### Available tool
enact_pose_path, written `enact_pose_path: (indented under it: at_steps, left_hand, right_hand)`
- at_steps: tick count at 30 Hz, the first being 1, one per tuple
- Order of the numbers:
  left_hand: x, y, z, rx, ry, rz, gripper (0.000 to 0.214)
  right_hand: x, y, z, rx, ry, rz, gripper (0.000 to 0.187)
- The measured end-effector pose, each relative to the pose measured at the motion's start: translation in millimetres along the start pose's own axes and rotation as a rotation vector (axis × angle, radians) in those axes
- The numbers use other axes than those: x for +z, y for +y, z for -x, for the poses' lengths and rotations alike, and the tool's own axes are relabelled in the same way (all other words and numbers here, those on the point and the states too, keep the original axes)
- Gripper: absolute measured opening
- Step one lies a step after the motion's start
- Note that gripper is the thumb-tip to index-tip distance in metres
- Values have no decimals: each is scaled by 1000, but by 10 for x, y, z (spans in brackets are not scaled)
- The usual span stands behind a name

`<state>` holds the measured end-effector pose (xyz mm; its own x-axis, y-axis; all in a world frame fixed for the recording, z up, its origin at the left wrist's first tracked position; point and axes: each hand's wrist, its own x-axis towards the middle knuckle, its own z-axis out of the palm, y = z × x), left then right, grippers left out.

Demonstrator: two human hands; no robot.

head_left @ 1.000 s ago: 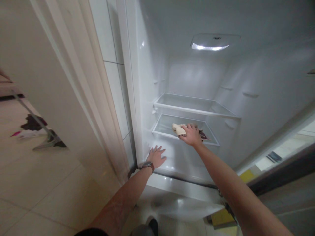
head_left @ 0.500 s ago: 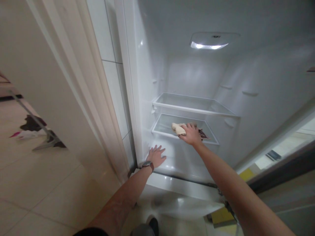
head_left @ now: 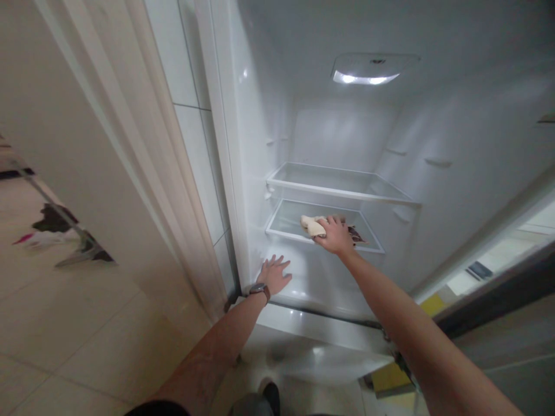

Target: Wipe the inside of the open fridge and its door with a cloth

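I look into an open white fridge. My right hand (head_left: 333,236) is closed on a beige cloth (head_left: 311,225) and presses it onto the lower glass shelf (head_left: 286,222). A dark patterned part of the cloth or another item shows just right of the hand. My left hand (head_left: 274,274), with a watch on the wrist, lies flat with fingers spread on the fridge floor (head_left: 321,283) near its left front corner.
An upper glass shelf (head_left: 338,182) sits above the lower one. The interior lamp (head_left: 366,72) glows on the ceiling. The fridge door (head_left: 78,150) stands open on the left. Tiled floor (head_left: 65,323) holds a metal stand and dark fabric at far left.
Hardly anything has moved. The view has drifted slightly left and both hands stay where they were, the right one still on the cloth.
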<state>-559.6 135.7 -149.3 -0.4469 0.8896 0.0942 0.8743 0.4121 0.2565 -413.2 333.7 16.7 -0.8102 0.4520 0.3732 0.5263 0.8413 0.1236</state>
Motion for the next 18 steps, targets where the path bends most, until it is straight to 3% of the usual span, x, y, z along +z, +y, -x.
enact_pose_path:
  at_steps: [18]
  left_hand:
    - [-55, 29, 22, 1, 3, -7, 62]
  right_hand:
    - [-47, -26, 16, 12, -27, -8, 61]
